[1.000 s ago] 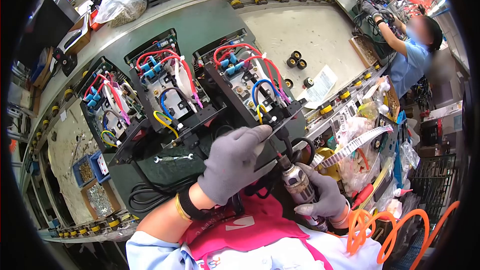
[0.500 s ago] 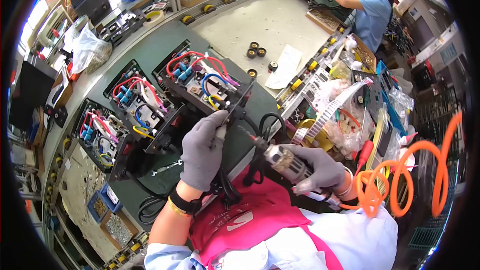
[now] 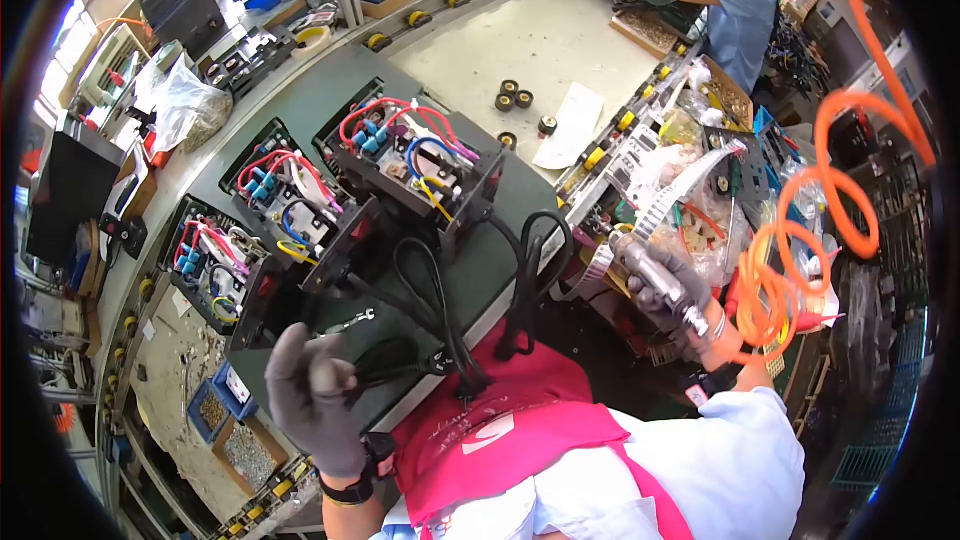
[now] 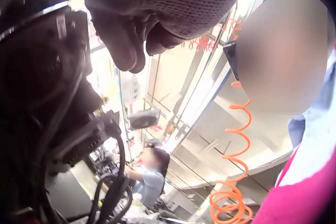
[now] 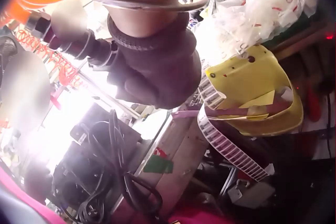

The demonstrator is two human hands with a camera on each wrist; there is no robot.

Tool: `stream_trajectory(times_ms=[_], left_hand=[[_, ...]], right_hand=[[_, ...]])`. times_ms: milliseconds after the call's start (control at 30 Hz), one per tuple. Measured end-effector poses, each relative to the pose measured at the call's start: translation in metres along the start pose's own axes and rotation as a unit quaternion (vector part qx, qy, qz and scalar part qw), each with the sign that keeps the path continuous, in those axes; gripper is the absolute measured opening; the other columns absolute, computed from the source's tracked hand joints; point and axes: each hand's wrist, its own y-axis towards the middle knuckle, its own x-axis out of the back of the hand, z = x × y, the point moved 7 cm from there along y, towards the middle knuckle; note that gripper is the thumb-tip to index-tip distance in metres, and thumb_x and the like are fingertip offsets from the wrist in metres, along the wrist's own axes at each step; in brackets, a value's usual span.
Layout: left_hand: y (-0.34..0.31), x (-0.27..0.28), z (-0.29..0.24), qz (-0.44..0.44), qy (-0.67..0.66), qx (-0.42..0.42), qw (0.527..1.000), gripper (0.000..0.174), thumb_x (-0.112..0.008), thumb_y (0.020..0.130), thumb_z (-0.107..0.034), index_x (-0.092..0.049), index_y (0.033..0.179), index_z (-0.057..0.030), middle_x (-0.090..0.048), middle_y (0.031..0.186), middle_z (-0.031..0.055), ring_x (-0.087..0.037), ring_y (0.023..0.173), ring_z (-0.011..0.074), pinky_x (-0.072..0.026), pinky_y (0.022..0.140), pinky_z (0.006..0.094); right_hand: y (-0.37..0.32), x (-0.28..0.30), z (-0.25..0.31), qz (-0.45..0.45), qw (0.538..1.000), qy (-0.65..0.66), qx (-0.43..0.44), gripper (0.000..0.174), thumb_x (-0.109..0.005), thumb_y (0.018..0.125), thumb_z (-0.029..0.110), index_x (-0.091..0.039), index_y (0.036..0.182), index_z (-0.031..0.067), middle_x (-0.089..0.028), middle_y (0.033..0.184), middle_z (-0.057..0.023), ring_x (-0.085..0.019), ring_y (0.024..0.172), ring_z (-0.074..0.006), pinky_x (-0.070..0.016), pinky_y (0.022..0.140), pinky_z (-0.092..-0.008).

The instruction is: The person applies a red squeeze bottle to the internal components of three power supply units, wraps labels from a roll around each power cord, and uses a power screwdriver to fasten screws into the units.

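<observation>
In the head view, my gloved left hand hangs over the bench's front left, fingers loosely curled, with nothing visible in it. My gloved right hand grips a metal air screwdriver at the bench's right edge, its orange coiled hose trailing from the rear. Three open black electrical units stand in a row: a right one, a middle one and a left one. Each carries red, blue and yellow-green wires. Black power cords loop in front of them, near a wrench.
Small black rollers and a white paper lie beyond the units. Plastic bags and a label strip crowd the right side. Blue bins of small parts sit at left. Another person works at the far right.
My left hand has left the right unit's front edge and moved left and toward me. My right hand has carried the screwdriver rightward, away from that unit.
</observation>
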Motion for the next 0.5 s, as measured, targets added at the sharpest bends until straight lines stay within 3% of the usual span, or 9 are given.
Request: stream_trajectory(times_ms=[100,200,233,333,367,500], left_hand=[[-0.006,0.027,0.021,-0.043,0.071,0.044,0.996,0.034,-0.06,0.096,-0.007,-0.055,0.129,0.0006,-0.068,0.101,0.0097,-0.059,0.074,0.0087,-0.0471,0.062,0.0214],[-0.008,0.032,0.036,-0.014,0.229,-0.052,0.972,0.032,-0.061,0.095,-0.004,-0.058,0.126,0.0022,-0.069,0.103,0.0093,-0.062,0.08,0.0118,-0.051,0.068,0.0262],[-0.009,0.03,0.035,-0.008,0.264,-0.092,0.96,0.031,-0.063,0.092,-0.002,-0.06,0.123,0.0019,-0.069,0.101,0.0104,-0.064,0.084,0.0174,-0.0525,0.074,0.0308],[-0.011,0.019,0.021,0.037,0.347,-0.177,0.92,0.033,-0.064,0.09,-0.001,-0.06,0.123,0.0004,-0.068,0.096,0.0132,-0.066,0.082,0.023,-0.0521,0.074,0.0324],[-0.012,0.017,0.022,0.042,0.351,-0.185,0.917,0.035,-0.065,0.088,-0.003,-0.06,0.123,-0.0011,-0.066,0.094,0.0153,-0.065,0.081,0.0302,-0.0515,0.073,0.0369],[-0.012,0.005,0.027,0.077,0.444,-0.229,0.863,0.036,-0.065,0.088,-0.008,-0.059,0.123,-0.0005,-0.065,0.097,0.0179,-0.062,0.084,0.0373,-0.05,0.071,0.0437]], right_hand=[[-0.002,0.013,0.006,0.045,0.999,-0.024,-0.018,0.042,-0.046,0.102,0.034,-0.05,0.128,0.0013,-0.065,0.09,-0.0245,-0.069,0.064,-0.0304,-0.0594,0.053,-0.034],[0.0,0.005,0.009,0.067,0.997,-0.04,0.008,0.043,-0.046,0.102,0.033,-0.05,0.126,-0.0016,-0.066,0.09,-0.0246,-0.069,0.062,-0.0296,-0.0585,0.05,-0.0328],[-0.003,-0.004,0.008,0.029,0.999,-0.031,0.029,0.043,-0.046,0.102,0.032,-0.05,0.126,-0.0035,-0.067,0.087,-0.024,-0.068,0.058,-0.0285,-0.0571,0.047,-0.0309],[-0.006,-0.002,0.014,0.048,0.996,-0.079,0.002,0.043,-0.046,0.102,0.033,-0.051,0.127,-0.0017,-0.066,0.087,-0.0232,-0.068,0.057,-0.0276,-0.0567,0.046,-0.0297],[-0.006,-0.005,0.016,0.064,0.993,-0.097,-0.007,0.044,-0.046,0.102,0.036,-0.051,0.129,0.0018,-0.066,0.089,-0.0212,-0.067,0.057,-0.024,-0.0552,0.045,-0.0267],[0.017,-0.007,0.033,0.057,0.995,-0.077,0.019,0.05,-0.045,0.101,0.045,-0.051,0.13,0.0049,-0.063,0.089,-0.0188,-0.066,0.059,-0.0184,-0.0551,0.047,-0.0238]])
